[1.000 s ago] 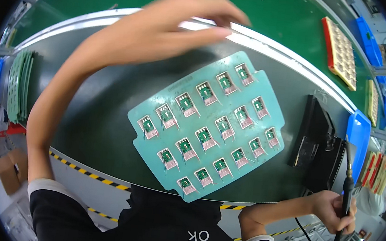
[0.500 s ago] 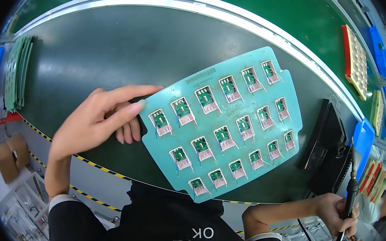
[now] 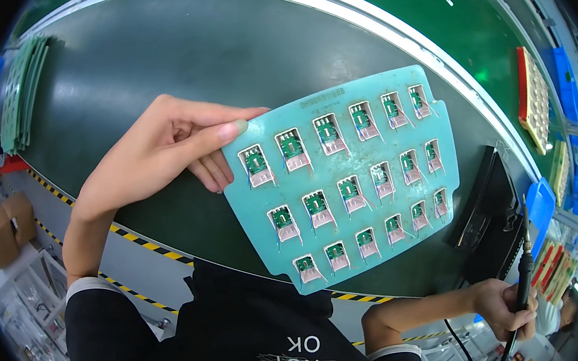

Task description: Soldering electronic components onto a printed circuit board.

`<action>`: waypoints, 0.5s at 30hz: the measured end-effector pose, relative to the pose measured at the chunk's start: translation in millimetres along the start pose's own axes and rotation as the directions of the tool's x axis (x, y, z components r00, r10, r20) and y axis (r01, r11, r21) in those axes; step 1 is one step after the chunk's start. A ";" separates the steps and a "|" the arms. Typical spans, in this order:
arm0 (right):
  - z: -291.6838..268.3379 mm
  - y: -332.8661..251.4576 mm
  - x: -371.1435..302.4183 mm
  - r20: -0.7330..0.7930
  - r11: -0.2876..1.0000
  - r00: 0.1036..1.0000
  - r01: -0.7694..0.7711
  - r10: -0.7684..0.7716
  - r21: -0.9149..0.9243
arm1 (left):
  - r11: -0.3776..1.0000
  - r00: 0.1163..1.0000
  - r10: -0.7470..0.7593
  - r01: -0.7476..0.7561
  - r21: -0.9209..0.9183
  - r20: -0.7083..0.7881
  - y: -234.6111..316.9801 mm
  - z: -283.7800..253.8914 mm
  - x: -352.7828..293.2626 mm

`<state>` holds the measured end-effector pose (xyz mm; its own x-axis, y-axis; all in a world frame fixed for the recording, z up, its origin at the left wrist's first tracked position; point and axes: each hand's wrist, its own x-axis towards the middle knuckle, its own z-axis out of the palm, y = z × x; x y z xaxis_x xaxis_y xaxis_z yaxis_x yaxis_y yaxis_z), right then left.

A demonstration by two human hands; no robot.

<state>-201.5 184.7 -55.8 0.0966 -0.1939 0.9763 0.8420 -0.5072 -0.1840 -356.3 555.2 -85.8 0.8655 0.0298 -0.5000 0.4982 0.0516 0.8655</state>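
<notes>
My left hand (image 3: 167,144) pinches the left corner of a flat teal tray (image 3: 336,161) between thumb and fingers and holds it tilted above the bench. Rows of cutouts run across the tray, each with a small green circuit board (image 3: 292,146) in a pale housing with thin wires sticking out. At the lower right, my right hand (image 3: 505,309) is wrapped round the black handle of a soldering iron (image 3: 524,273). The iron's tip points up and away from the tray, and its cable loops below the hand.
Several green boards (image 3: 22,96) stand on edge at the bench's left end. Black equipment (image 3: 487,217) and a blue bin (image 3: 542,208) sit at the right. Behind the dark green bench (image 3: 176,51) runs a white rail (image 3: 334,4). A cardboard box (image 3: 9,230) is at lower left.
The tray and my left hand have shifted slightly to the right, with the tray's near edge a little higher in view. My right hand still grips the soldering iron in nearly the same place.
</notes>
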 end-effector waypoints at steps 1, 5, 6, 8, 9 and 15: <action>1.1 -1.7 0.0 -0.008 1.000 1.000 -0.001 0.001 -0.012 | 1.000 1.000 0.016 -0.016 0.002 0.007 -0.2 -1.9 2.0; 2.0 -1.5 -1.9 -0.011 1.000 1.000 -0.015 0.015 -0.005 | 0.997 0.998 0.058 -0.059 0.052 0.028 1.0 -7.6 6.1; 1.4 -1.4 -2.2 -0.011 1.000 1.000 -0.010 0.010 -0.007 | 0.997 0.998 0.062 -0.063 0.051 0.031 2.0 -10.2 8.5; 0.3 0.0 -2.5 0.015 1.000 1.000 -0.021 0.021 0.013 | 0.992 0.994 0.087 -0.092 0.091 0.065 5.2 -15.1 14.6; -0.5 2.7 -1.0 0.019 1.000 1.000 -0.020 0.020 0.014 | 0.990 0.991 0.109 -0.115 0.085 0.071 5.7 -12.6 17.6; -4.0 14.1 1.5 0.057 1.000 0.998 -0.029 0.028 0.006 | 0.983 0.982 0.106 -0.127 0.132 0.156 18.0 -14.7 37.3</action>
<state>-191.6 173.9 -57.4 0.1506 -0.1600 0.9756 0.8420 -0.4964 -0.2114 -315.7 571.9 -89.2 0.9108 -0.1208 -0.3947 0.3867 -0.0851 0.9183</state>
